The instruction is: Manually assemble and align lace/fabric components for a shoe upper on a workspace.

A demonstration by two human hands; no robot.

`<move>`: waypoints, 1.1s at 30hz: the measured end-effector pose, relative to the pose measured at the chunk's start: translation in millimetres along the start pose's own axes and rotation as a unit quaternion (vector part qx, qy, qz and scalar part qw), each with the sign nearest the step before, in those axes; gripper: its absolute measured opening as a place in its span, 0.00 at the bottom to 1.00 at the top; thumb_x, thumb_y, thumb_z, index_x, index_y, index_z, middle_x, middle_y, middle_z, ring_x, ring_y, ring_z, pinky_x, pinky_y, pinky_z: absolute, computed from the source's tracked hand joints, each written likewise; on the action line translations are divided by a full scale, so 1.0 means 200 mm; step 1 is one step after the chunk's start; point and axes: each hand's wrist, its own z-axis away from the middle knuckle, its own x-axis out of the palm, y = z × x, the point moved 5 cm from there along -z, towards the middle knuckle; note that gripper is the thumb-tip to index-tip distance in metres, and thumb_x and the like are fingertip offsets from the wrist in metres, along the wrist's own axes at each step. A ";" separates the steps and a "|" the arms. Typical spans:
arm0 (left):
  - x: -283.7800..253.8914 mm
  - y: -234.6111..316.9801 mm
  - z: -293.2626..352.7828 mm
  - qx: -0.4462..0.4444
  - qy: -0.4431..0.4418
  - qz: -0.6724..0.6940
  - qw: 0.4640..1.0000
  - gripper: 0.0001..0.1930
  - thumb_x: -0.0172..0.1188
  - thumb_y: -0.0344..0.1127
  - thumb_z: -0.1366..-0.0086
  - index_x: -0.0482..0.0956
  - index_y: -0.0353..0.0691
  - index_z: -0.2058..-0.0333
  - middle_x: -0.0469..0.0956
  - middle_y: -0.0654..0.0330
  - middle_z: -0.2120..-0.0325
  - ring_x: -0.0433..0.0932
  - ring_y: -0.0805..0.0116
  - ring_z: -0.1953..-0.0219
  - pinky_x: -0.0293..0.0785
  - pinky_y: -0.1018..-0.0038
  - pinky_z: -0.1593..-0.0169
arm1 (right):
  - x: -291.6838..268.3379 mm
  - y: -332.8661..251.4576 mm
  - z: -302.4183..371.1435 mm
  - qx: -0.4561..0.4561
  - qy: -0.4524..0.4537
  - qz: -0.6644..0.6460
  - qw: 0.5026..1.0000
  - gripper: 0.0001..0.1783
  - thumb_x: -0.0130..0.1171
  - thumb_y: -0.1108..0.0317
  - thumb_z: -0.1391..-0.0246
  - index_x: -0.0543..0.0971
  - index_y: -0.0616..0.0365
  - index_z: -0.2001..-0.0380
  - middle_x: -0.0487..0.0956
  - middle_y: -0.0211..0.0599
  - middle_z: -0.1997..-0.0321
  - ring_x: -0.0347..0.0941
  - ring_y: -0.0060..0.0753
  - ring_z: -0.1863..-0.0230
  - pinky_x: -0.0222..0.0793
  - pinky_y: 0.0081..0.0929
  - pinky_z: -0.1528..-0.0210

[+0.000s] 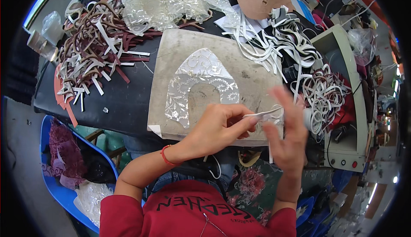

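Observation:
My left hand [220, 128], with a red cord at its wrist, is closed in a pinch on a thin white strip [266, 112]. The strip sticks out to the right and curls at its far end. My right hand [289, 132] is raised beside it, smeared by motion, its thumb and fingers apart with nothing seen between them. Just beyond my left hand lies a white lace shoe upper [204, 68], horseshoe-shaped, with floral embroidery. It rests flat on a stained beige board [257, 87], its opening toward me.
Brown and white cut strips [96, 44] heap at the left, below sparkly sheer fabric [160, 1]. White and black straps [295, 40] and coiled white strips [321, 95] lie right, beside a grey machine [349, 65]. A blue basket [49, 172] with fabric stands low left.

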 end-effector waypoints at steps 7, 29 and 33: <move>-0.02 0.06 0.01 0.074 0.076 -0.103 0.989 0.12 0.59 0.33 0.39 0.78 0.30 0.61 0.79 0.58 0.75 0.77 0.77 0.73 0.74 0.80 0.70 | 0.18 0.03 0.01 0.038 0.029 -0.196 0.979 0.21 0.59 0.78 0.49 0.72 0.57 0.50 0.76 0.37 0.69 0.69 0.33 0.73 0.64 0.28 0.70; -0.01 0.11 0.00 0.202 0.133 -0.267 0.933 0.04 0.58 0.26 0.45 0.78 0.32 0.71 0.74 0.59 0.81 0.74 0.76 0.80 0.69 0.76 0.77 | 0.13 -0.05 -0.07 -0.261 -0.004 0.055 0.964 0.14 0.62 0.76 0.69 0.79 0.62 0.71 0.73 0.32 0.68 0.69 0.36 0.64 0.64 0.30 0.63; 0.01 0.05 -0.02 0.096 0.106 -0.061 0.988 0.06 0.55 0.26 0.39 0.78 0.31 0.67 0.78 0.59 0.75 0.77 0.77 0.74 0.75 0.80 0.72 | 0.13 0.01 -0.02 -0.152 0.099 -0.087 0.980 0.07 0.55 0.80 0.55 0.78 0.64 0.70 0.74 0.34 0.67 0.69 0.34 0.68 0.66 0.25 0.64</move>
